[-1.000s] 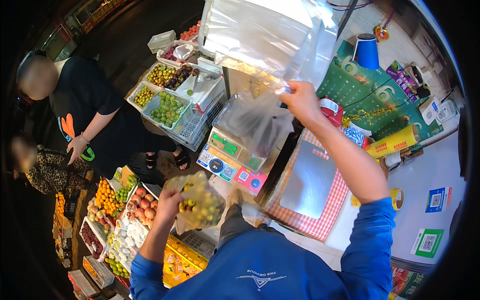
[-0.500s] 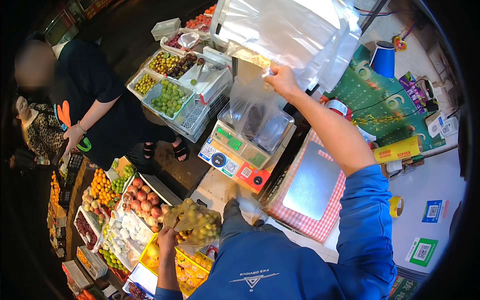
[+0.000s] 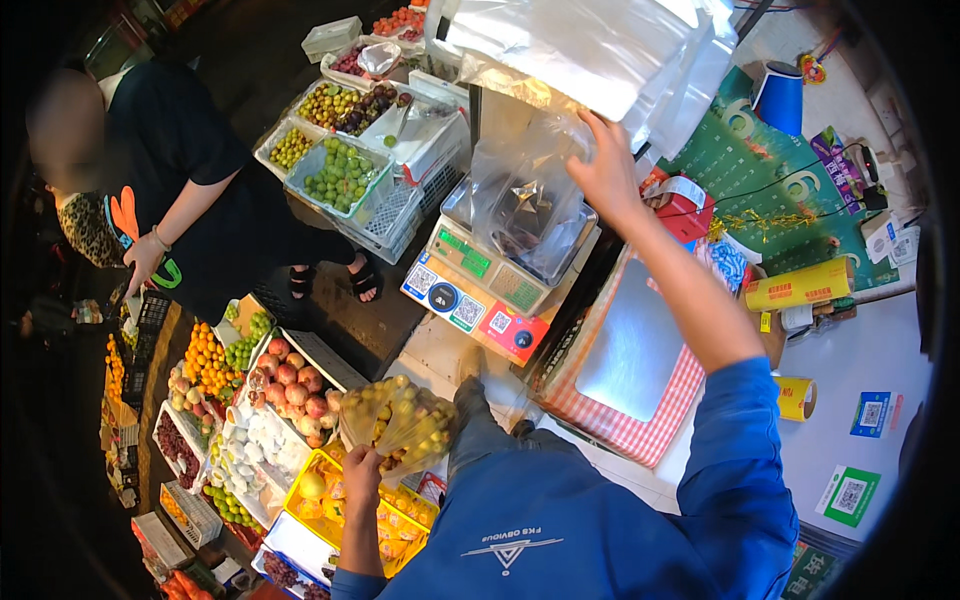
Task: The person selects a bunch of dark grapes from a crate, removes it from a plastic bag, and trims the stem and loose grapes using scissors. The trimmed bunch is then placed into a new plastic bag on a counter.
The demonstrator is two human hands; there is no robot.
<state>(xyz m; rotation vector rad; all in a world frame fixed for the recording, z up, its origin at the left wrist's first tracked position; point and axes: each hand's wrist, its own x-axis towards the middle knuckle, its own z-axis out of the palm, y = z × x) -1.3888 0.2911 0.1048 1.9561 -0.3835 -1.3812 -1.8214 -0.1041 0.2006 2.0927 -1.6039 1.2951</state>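
My left hand [image 3: 362, 472] is closed round the gathered neck of a clear plastic bag of yellow-green fruit [image 3: 408, 422], which hangs above the fruit crates. Farther off, my right hand [image 3: 610, 178] has its fingers apart, just under the edge of a hanging stack of clear plastic bags [image 3: 570, 60]. Below those fingers a clear plastic bag [image 3: 520, 195] stands loosely on the tray of a digital scale [image 3: 480, 268]. Something dark shows through its film, but I cannot make out what.
Crates of pomegranates [image 3: 290, 385], oranges [image 3: 205, 365] and green fruit [image 3: 340, 178] stand to the left. A person in black [image 3: 190, 190] is beyond them. Right of the scale lies a metal sheet [image 3: 632, 345] on a checked cloth; a blue cup [image 3: 778, 98] is farther right.
My right hand's pinch on the clear bag's top has opened, and the fingers have spread. The fruit bag stays in my left hand. The person in black has leaned slightly.
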